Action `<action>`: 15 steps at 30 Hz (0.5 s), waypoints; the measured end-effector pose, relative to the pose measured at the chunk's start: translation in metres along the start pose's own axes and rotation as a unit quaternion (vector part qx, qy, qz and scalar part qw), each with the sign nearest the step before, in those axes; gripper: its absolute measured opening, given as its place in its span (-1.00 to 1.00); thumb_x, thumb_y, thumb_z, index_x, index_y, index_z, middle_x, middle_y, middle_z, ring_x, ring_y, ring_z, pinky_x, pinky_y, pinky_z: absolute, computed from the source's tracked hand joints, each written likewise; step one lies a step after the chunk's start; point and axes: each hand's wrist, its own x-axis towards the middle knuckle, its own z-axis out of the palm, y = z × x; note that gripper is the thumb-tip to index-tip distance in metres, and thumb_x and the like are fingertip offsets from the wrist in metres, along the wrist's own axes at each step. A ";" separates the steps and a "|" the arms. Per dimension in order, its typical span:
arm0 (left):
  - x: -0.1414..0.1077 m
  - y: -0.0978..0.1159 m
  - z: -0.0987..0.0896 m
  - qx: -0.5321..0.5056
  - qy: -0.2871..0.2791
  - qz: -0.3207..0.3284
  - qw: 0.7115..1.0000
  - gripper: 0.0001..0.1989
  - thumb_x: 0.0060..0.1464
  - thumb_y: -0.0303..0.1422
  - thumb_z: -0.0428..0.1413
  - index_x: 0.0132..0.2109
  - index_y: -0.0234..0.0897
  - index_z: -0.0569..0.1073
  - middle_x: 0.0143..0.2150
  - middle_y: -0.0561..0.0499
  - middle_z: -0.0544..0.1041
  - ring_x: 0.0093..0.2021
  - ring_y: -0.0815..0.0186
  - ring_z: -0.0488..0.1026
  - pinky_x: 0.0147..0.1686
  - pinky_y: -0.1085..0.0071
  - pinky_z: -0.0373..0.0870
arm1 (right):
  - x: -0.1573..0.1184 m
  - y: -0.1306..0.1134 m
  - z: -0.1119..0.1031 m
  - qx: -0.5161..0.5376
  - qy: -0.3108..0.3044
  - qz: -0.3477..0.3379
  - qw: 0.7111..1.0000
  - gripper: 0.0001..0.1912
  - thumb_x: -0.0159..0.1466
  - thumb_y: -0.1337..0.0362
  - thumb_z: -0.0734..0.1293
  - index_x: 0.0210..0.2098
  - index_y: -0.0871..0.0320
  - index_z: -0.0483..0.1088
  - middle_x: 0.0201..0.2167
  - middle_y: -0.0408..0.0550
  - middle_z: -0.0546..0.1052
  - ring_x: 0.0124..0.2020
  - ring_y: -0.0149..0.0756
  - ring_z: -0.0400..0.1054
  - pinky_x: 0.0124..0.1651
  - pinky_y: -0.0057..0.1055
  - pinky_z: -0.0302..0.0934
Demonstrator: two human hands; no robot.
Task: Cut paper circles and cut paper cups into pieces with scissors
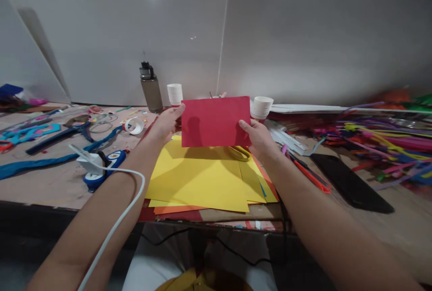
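A flat red sheet of paper point(216, 122) is held up in front of me by both hands. My left hand point(170, 121) pinches its left edge, with the thumb near the upper corner. On the other side my right hand point(259, 137) grips the right edge, thumb on the front face and fingers behind it. Below the red sheet lies a pile of yellow paper sheets point(199, 183), with orange ones showing at the edges. A yellow loop, perhaps a roll of tape point(249, 158), rests on the pile, partly hidden by the red sheet.
Stacks of white paper cups point(174, 94) and a dark bottle point(151, 93) stand at the back. To the left are a blue power strip point(114, 160) and a white cable point(121, 223) crossing my left forearm. A black phone point(351, 183) and coloured pipe cleaners point(394, 142) lie right.
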 end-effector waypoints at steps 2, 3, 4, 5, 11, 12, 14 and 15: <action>0.000 -0.003 0.003 -0.055 -0.020 -0.002 0.998 -0.61 -0.14 -0.24 0.30 -0.17 -0.37 0.47 -0.32 -0.08 0.58 -0.30 0.27 0.53 -0.20 0.31 0.46 | -0.001 0.003 0.001 -0.007 -0.030 -0.001 1.000 -0.75 0.18 0.24 0.35 -0.14 0.16 0.41 -0.17 -0.03 0.61 -0.18 -0.21 0.52 -0.16 -0.29 0.41; -0.001 -0.003 0.004 -0.072 -0.027 0.000 0.997 -0.62 -0.17 -0.33 0.32 -0.17 -0.39 0.48 -0.30 -0.09 0.59 -0.26 0.25 0.53 -0.14 0.27 0.46 | -0.002 0.005 0.002 -0.017 -0.044 0.004 0.999 -0.73 0.16 0.25 0.37 -0.14 0.15 0.41 -0.17 -0.04 0.61 -0.17 -0.21 0.52 -0.14 -0.28 0.41; -0.002 -0.003 0.004 -0.085 -0.036 0.000 0.996 -0.63 -0.19 -0.39 0.32 -0.17 -0.40 0.49 -0.28 -0.11 0.59 -0.23 0.23 0.54 -0.09 0.24 0.45 | -0.003 0.006 0.003 -0.025 -0.057 0.010 0.998 -0.72 0.14 0.27 0.39 -0.14 0.15 0.42 -0.16 -0.05 0.61 -0.15 -0.20 0.51 -0.12 -0.27 0.41; -0.002 -0.003 0.003 -0.095 -0.044 -0.002 0.994 -0.64 -0.19 -0.43 0.31 -0.17 -0.41 0.50 -0.27 -0.11 0.60 -0.20 0.22 0.54 -0.05 0.21 0.44 | -0.004 0.007 0.003 -0.030 -0.064 0.016 0.997 -0.72 0.13 0.29 0.40 -0.14 0.14 0.43 -0.16 -0.05 0.61 -0.15 -0.21 0.51 -0.11 -0.27 0.41; 0.001 -0.008 -0.006 -0.109 -0.048 -0.012 0.993 -0.68 -0.22 -0.46 0.32 -0.22 -0.43 0.53 -0.29 -0.14 0.61 -0.19 0.18 0.56 -0.02 0.19 0.45 | -0.003 0.010 0.004 -0.015 -0.056 0.036 0.998 -0.82 0.13 0.40 0.37 -0.23 0.19 0.46 -0.24 -0.02 0.62 -0.24 -0.24 0.53 -0.11 -0.26 0.41; 0.002 -0.009 -0.006 -0.109 -0.046 -0.009 0.993 -0.67 -0.23 -0.46 0.33 -0.22 -0.43 0.54 -0.30 -0.14 0.62 -0.20 0.18 0.56 -0.03 0.19 0.45 | -0.003 0.010 0.004 -0.020 -0.051 0.034 0.998 -0.82 0.13 0.40 0.38 -0.23 0.20 0.46 -0.24 -0.02 0.62 -0.24 -0.24 0.53 -0.11 -0.26 0.41; 0.003 -0.011 -0.006 -0.111 -0.038 0.000 0.993 -0.66 -0.25 -0.46 0.34 -0.23 -0.42 0.54 -0.32 -0.12 0.62 -0.23 0.20 0.57 -0.04 0.22 0.47 | -0.003 0.011 0.005 -0.027 -0.037 0.027 0.999 -0.82 0.12 0.38 0.39 -0.24 0.19 0.47 -0.26 -0.03 0.62 -0.25 -0.23 0.52 -0.12 -0.25 0.41; 0.003 -0.011 -0.005 -0.111 -0.034 0.004 0.993 -0.66 -0.25 -0.46 0.34 -0.23 -0.42 0.54 -0.33 -0.11 0.62 -0.23 0.20 0.57 -0.05 0.23 0.47 | -0.003 0.011 0.005 -0.026 -0.031 0.024 0.999 -0.82 0.10 0.37 0.40 -0.25 0.19 0.47 -0.27 -0.03 0.62 -0.27 -0.23 0.52 -0.13 -0.25 0.42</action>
